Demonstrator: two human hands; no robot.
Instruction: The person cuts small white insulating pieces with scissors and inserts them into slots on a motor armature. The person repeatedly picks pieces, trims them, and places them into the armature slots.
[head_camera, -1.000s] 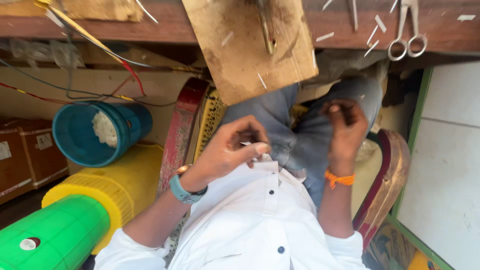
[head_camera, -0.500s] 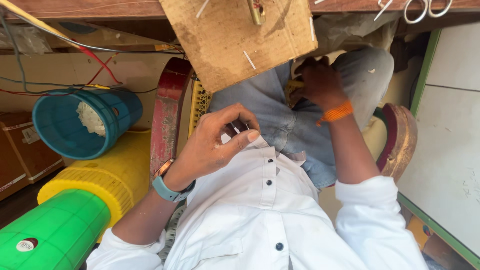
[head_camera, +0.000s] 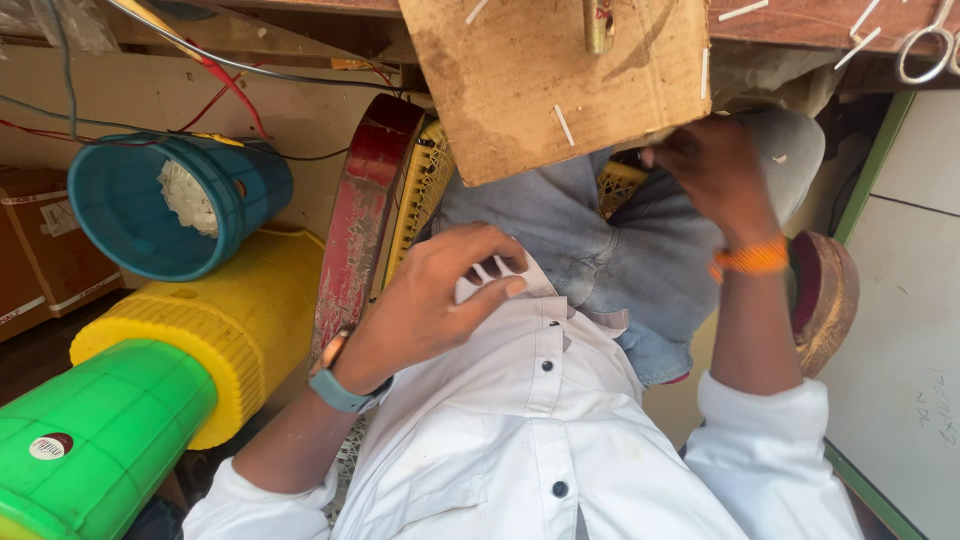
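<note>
The person sits looking down at their lap. Their left hand (head_camera: 440, 295) is curled closed on the hem of the white shirt (head_camera: 520, 430), fingers pinching the fabric just above the jeans (head_camera: 600, 250). Their right hand (head_camera: 715, 165) is raised to the lower edge of one cardboard sheet (head_camera: 555, 80) that hangs off the bench (head_camera: 800, 20); whether its fingers grip anything I cannot tell. One orange band (head_camera: 750, 260) circles the right wrist, one blue watch (head_camera: 340, 385) the left. Beside the left arm lie three plastic tubs: one blue (head_camera: 170, 215), one yellow (head_camera: 215, 330), one green (head_camera: 95, 440). One pair of scissors (head_camera: 925, 45) rests on the bench.
</note>
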